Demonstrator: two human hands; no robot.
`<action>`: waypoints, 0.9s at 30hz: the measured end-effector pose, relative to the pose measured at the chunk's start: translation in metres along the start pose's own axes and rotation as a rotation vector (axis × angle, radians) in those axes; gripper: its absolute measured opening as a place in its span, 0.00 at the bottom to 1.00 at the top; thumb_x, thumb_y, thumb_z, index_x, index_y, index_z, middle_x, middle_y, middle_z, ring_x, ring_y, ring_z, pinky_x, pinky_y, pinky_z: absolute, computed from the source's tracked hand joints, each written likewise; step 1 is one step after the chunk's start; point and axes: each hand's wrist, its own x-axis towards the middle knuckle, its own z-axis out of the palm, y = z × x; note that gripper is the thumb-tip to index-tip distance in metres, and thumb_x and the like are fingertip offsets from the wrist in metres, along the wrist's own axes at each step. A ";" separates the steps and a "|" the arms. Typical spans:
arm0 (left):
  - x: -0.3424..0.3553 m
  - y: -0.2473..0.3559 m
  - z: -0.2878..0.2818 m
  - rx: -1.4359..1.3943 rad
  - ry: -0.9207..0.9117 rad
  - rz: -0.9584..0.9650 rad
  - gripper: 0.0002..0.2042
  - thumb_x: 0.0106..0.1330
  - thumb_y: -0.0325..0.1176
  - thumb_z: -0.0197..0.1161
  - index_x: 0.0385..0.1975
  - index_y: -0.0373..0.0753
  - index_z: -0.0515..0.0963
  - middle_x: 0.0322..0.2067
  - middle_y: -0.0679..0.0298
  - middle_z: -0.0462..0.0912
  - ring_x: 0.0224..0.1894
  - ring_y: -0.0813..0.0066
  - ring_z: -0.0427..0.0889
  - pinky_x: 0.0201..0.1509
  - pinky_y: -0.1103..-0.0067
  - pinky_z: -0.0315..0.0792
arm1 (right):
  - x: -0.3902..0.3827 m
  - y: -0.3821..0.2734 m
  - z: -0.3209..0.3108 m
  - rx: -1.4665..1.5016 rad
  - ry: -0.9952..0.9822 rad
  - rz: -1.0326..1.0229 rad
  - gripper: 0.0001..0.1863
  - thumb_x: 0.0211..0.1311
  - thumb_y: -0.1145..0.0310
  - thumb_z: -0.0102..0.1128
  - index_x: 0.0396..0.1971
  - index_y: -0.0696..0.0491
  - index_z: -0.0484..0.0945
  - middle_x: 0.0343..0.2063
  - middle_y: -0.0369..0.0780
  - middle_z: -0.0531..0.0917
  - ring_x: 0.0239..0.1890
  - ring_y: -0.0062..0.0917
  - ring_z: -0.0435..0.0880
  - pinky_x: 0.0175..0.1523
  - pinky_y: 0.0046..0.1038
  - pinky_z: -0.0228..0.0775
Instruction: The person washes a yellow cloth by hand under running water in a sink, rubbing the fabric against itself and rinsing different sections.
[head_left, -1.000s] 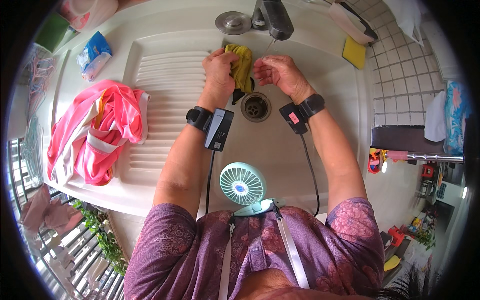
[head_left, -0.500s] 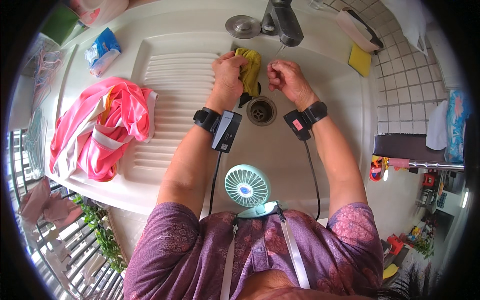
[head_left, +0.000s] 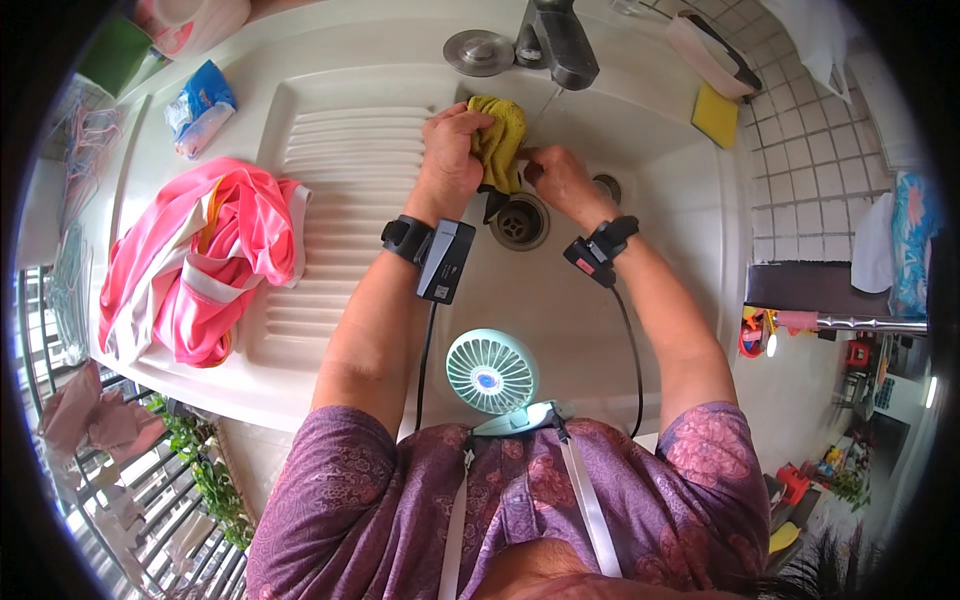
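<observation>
My left hand [head_left: 453, 152] is closed on a yellow-green textured cloth [head_left: 500, 138], gripping it along its left side over the sink basin. A small dark piece [head_left: 494, 203] hangs below the cloth, beside the drain [head_left: 519, 222]. Curled in toward the lower right of the cloth is my right hand [head_left: 573, 186]. Its fingertips are partly hidden, and I cannot tell whether they pinch the cloth. Above both hands is a black faucet [head_left: 568, 50], with a thin stream of water at its spout. Each wrist wears a strapped black device.
Pink-and-white fabric [head_left: 215, 265] lies bunched on the ribbed drainboard [head_left: 350, 150]. Behind it rests a blue-and-white packet [head_left: 203, 108]. A round metal stopper [head_left: 482, 53] sits left of the faucet, and a yellow sponge [head_left: 714, 115] at the right rim. A mint fan [head_left: 492, 372] hangs at my chest.
My right hand has moved left and down from beneath the spout to the cloth, turning as it went. A second small drain now shows behind it. The left hand still grips the cloth.
</observation>
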 end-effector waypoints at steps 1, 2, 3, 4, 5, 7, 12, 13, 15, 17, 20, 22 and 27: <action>-0.001 0.002 0.001 -0.016 0.014 -0.013 0.04 0.48 0.17 0.54 0.20 0.33 0.70 0.25 0.62 0.71 0.29 0.70 0.73 0.34 0.77 0.70 | 0.000 -0.014 -0.009 -0.057 -0.020 0.074 0.07 0.47 0.71 0.54 0.22 0.59 0.78 0.21 0.52 0.77 0.27 0.47 0.78 0.31 0.38 0.69; -0.002 0.002 0.001 -0.008 0.014 -0.015 0.04 0.48 0.17 0.54 0.20 0.33 0.70 0.25 0.61 0.72 0.29 0.70 0.73 0.34 0.77 0.70 | 0.002 -0.026 -0.017 -0.115 -0.037 0.150 0.07 0.47 0.70 0.55 0.23 0.58 0.78 0.21 0.52 0.77 0.28 0.48 0.77 0.32 0.38 0.69; -0.002 0.002 0.000 0.002 0.014 -0.018 0.04 0.48 0.17 0.53 0.20 0.33 0.70 0.25 0.61 0.72 0.29 0.70 0.73 0.34 0.77 0.70 | 0.004 -0.031 -0.020 -0.147 -0.050 0.176 0.07 0.48 0.70 0.55 0.24 0.58 0.79 0.21 0.51 0.78 0.28 0.48 0.78 0.32 0.38 0.69; -0.002 0.001 -0.001 0.012 0.014 -0.020 0.03 0.48 0.17 0.53 0.20 0.33 0.70 0.25 0.61 0.72 0.29 0.70 0.73 0.34 0.77 0.70 | 0.008 -0.034 -0.022 -0.178 -0.064 0.201 0.08 0.48 0.69 0.55 0.24 0.57 0.79 0.21 0.50 0.78 0.28 0.47 0.78 0.32 0.39 0.69; -0.002 0.001 0.000 0.006 0.004 -0.019 0.03 0.48 0.17 0.53 0.20 0.33 0.70 0.25 0.61 0.72 0.29 0.69 0.73 0.34 0.77 0.70 | 0.010 -0.035 -0.024 -0.214 -0.073 0.227 0.08 0.49 0.68 0.55 0.25 0.57 0.79 0.21 0.49 0.78 0.28 0.47 0.78 0.33 0.39 0.69; -0.001 0.001 0.002 -0.007 -0.015 -0.016 0.03 0.49 0.17 0.52 0.20 0.32 0.69 0.25 0.61 0.72 0.28 0.69 0.73 0.34 0.76 0.71 | 0.013 -0.016 -0.016 -0.311 0.257 -0.110 0.08 0.51 0.67 0.56 0.26 0.57 0.78 0.16 0.45 0.76 0.23 0.42 0.77 0.30 0.34 0.69; -0.001 0.001 0.001 -0.018 -0.024 -0.019 0.03 0.49 0.16 0.52 0.22 0.32 0.70 0.26 0.59 0.73 0.29 0.68 0.74 0.34 0.76 0.71 | 0.017 -0.036 -0.026 0.045 0.249 0.180 0.08 0.53 0.68 0.54 0.27 0.56 0.79 0.23 0.45 0.79 0.28 0.42 0.79 0.33 0.37 0.71; 0.000 0.001 -0.002 -0.015 -0.031 -0.010 0.03 0.49 0.16 0.52 0.22 0.31 0.70 0.26 0.59 0.73 0.29 0.68 0.75 0.34 0.77 0.71 | 0.018 -0.042 -0.031 -0.033 0.225 0.192 0.07 0.52 0.68 0.55 0.28 0.55 0.79 0.24 0.44 0.79 0.28 0.41 0.79 0.33 0.36 0.71; -0.003 0.002 0.003 -0.026 -0.037 -0.038 0.04 0.49 0.16 0.52 0.23 0.31 0.71 0.27 0.58 0.74 0.29 0.68 0.75 0.34 0.77 0.71 | 0.018 -0.044 -0.032 -0.072 0.281 0.118 0.06 0.51 0.70 0.56 0.27 0.54 0.79 0.25 0.42 0.79 0.28 0.38 0.79 0.33 0.34 0.72; -0.003 0.002 0.004 -0.016 -0.050 -0.039 0.04 0.48 0.17 0.52 0.24 0.30 0.72 0.27 0.58 0.75 0.29 0.69 0.75 0.34 0.78 0.71 | 0.016 -0.042 -0.027 0.010 0.429 -0.062 0.04 0.50 0.71 0.57 0.26 0.53 0.79 0.25 0.40 0.79 0.28 0.36 0.78 0.32 0.33 0.72; -0.002 0.000 0.001 0.027 -0.062 -0.013 0.05 0.48 0.17 0.53 0.25 0.29 0.72 0.27 0.58 0.75 0.29 0.69 0.76 0.33 0.79 0.71 | 0.019 -0.049 -0.026 -0.076 0.506 -0.249 0.02 0.51 0.75 0.58 0.26 0.56 0.78 0.18 0.41 0.77 0.23 0.33 0.76 0.28 0.29 0.69; -0.002 -0.001 0.001 0.050 -0.050 -0.007 0.04 0.48 0.17 0.53 0.25 0.29 0.72 0.26 0.59 0.75 0.29 0.70 0.76 0.32 0.79 0.71 | 0.019 -0.049 -0.025 -0.092 0.456 -0.256 0.03 0.50 0.76 0.57 0.26 0.56 0.77 0.19 0.42 0.77 0.24 0.34 0.77 0.29 0.31 0.69; -0.010 0.002 0.010 0.112 -0.043 -0.014 0.04 0.49 0.18 0.54 0.24 0.29 0.74 0.26 0.60 0.76 0.27 0.72 0.75 0.31 0.80 0.70 | 0.021 -0.045 -0.022 -0.148 0.394 -0.249 0.02 0.50 0.76 0.56 0.25 0.57 0.76 0.20 0.43 0.78 0.26 0.36 0.77 0.30 0.34 0.70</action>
